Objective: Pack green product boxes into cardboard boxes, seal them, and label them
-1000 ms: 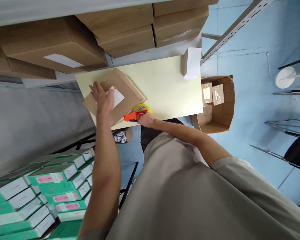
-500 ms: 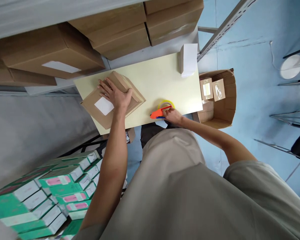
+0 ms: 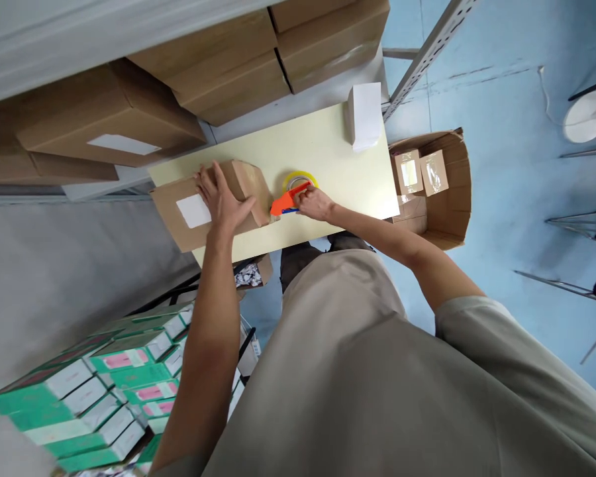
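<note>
Work area: pale yellow rectangular surface (image 3: 340, 172).
Box: brown cardboard box (image 3: 248, 180) with white label (image 3: 189, 211), at the surface's left edge.
Left hand (image 3: 224, 204): fingers spread wide on the box.
Right hand (image 3: 315, 202): wrapped around an orange tape dispenser (image 3: 282, 203), near the front edge.
Far right corner: folded white paper (image 3: 367, 116).
Room: light blue floor (image 3: 496, 159); brown cartons (image 3: 228, 73) beyond the far edge; green-and-white boxes (image 3: 74, 397) stacked off the front left corner.

A: What was the box (image 3: 254, 191) made of?
B: Matt brown cardboard. Its label (image 3: 191, 211) was smooth white paper.
A: And the tape cutter (image 3: 283, 202)?
B: Looked like orange plastic; its tape roll (image 3: 300, 175) was glossy.
A: Rest?
B: Table (image 3: 322, 152) was smooth with a sheen, shirt (image 3: 338, 364) matt cloth, shelf post (image 3: 430, 55) perforated metal.
</note>
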The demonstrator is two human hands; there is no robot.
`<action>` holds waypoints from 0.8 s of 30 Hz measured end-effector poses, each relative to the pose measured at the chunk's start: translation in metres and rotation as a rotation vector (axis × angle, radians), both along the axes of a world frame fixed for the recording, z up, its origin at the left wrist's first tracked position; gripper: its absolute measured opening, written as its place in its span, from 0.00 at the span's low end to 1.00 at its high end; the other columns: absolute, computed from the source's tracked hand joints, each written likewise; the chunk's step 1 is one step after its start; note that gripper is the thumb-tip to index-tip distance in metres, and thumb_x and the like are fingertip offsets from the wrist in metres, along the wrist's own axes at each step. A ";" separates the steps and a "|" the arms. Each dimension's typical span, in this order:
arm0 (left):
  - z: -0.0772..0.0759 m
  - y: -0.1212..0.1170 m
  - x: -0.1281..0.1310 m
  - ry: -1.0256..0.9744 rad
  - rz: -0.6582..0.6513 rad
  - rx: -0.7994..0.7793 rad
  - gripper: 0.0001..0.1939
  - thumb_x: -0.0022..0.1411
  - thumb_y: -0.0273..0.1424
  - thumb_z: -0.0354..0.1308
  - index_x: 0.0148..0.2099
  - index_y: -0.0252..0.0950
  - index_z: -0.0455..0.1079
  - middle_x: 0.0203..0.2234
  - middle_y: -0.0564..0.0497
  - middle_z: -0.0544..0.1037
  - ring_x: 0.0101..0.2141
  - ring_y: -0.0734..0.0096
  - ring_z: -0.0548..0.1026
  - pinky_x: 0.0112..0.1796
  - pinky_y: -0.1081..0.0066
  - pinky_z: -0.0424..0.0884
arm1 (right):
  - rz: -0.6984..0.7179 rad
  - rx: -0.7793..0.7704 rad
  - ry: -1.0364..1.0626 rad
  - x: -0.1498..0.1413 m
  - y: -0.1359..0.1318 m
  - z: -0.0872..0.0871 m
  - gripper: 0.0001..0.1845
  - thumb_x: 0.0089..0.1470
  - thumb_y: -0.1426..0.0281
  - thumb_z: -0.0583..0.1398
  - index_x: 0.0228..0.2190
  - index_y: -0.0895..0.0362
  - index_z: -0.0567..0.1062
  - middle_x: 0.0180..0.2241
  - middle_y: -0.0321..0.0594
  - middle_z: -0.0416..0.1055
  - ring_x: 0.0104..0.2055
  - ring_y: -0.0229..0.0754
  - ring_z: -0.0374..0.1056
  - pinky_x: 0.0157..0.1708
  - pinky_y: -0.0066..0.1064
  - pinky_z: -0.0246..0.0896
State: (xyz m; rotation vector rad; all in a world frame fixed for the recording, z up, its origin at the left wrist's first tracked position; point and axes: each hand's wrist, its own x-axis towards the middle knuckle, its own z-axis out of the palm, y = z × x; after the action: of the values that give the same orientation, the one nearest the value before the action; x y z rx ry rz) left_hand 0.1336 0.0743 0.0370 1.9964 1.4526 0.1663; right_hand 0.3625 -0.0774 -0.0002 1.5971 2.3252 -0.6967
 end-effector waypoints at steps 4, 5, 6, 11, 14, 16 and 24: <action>0.009 -0.015 -0.002 -0.030 -0.084 -0.040 0.59 0.47 0.29 0.77 0.81 0.38 0.64 0.84 0.33 0.47 0.83 0.22 0.30 0.79 0.29 0.26 | 0.104 -0.016 0.055 -0.028 0.006 0.002 0.28 0.75 0.76 0.51 0.70 0.72 0.70 0.60 0.64 0.83 0.59 0.56 0.81 0.69 0.51 0.61; 0.011 -0.022 -0.002 -0.052 -0.104 -0.046 0.55 0.49 0.29 0.77 0.79 0.39 0.67 0.84 0.34 0.49 0.84 0.23 0.31 0.79 0.30 0.27 | 0.129 -0.017 0.073 -0.036 0.006 0.003 0.29 0.74 0.78 0.50 0.70 0.71 0.70 0.60 0.63 0.83 0.58 0.55 0.81 0.69 0.51 0.61; 0.014 -0.029 -0.002 -0.079 -0.120 -0.051 0.50 0.51 0.29 0.76 0.76 0.40 0.70 0.83 0.36 0.51 0.84 0.25 0.33 0.80 0.31 0.28 | 0.152 -0.018 0.090 -0.044 0.006 0.005 0.29 0.73 0.79 0.50 0.70 0.71 0.71 0.60 0.62 0.83 0.57 0.54 0.81 0.68 0.50 0.62; 0.021 -0.072 0.000 -0.163 -0.099 -0.065 0.37 0.57 0.27 0.70 0.69 0.46 0.77 0.83 0.46 0.57 0.85 0.39 0.37 0.83 0.41 0.33 | 0.206 -0.011 0.151 -0.073 -0.010 0.011 0.22 0.74 0.76 0.51 0.59 0.68 0.79 0.54 0.62 0.86 0.53 0.56 0.82 0.58 0.47 0.69; 0.023 -0.089 -0.003 -0.164 -0.120 -0.070 0.36 0.56 0.29 0.70 0.69 0.44 0.78 0.82 0.45 0.58 0.85 0.40 0.39 0.83 0.41 0.34 | 0.198 -0.012 0.174 -0.068 -0.029 0.010 0.22 0.74 0.77 0.51 0.60 0.73 0.77 0.50 0.66 0.86 0.51 0.57 0.84 0.59 0.48 0.68; 0.023 -0.096 -0.006 -0.168 -0.170 -0.082 0.34 0.58 0.31 0.70 0.67 0.43 0.78 0.82 0.45 0.59 0.85 0.40 0.41 0.83 0.42 0.34 | 0.169 -0.043 0.171 -0.047 -0.044 0.008 0.24 0.74 0.78 0.49 0.62 0.77 0.74 0.50 0.68 0.86 0.50 0.57 0.84 0.61 0.49 0.67; 0.020 -0.099 -0.007 -0.203 -0.194 -0.116 0.28 0.62 0.33 0.70 0.64 0.41 0.80 0.83 0.46 0.59 0.85 0.39 0.39 0.83 0.42 0.33 | -0.251 -0.064 -0.002 0.096 -0.074 -0.004 0.40 0.82 0.53 0.46 0.68 0.80 0.65 0.54 0.75 0.82 0.59 0.67 0.81 0.69 0.58 0.62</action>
State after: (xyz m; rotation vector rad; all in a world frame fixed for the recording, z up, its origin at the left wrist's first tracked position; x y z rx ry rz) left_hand 0.1261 -0.0247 0.0573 1.9509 1.1114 0.1903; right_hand 0.4583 -0.1513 -0.0039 1.8779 2.0988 -0.8121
